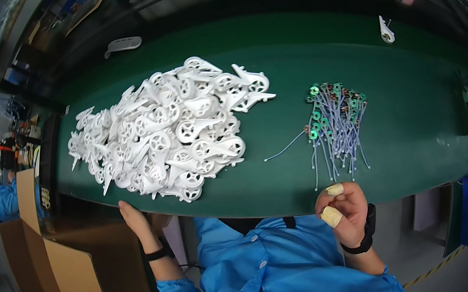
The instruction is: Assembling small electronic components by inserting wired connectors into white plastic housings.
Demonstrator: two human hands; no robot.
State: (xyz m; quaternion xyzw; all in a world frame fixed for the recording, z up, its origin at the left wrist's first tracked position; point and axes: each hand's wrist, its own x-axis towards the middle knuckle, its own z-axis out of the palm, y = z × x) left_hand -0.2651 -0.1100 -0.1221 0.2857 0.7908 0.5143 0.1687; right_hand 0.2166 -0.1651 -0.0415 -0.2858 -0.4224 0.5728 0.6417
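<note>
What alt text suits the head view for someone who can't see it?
A person's left hand and right hand are at the near edge of a green table, before a heap of white parts and bunched, green-ended wires.

Head-worn fisheye, near, facing down on green table [415, 128].

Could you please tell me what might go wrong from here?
The loose pile of white parts reaches near the front edge of the green table, so a nudge might send some off. 
The thin wires lie across one another and could tangle. 
Some wire ends lie close to the right hand, which might catch and drag them.
</note>
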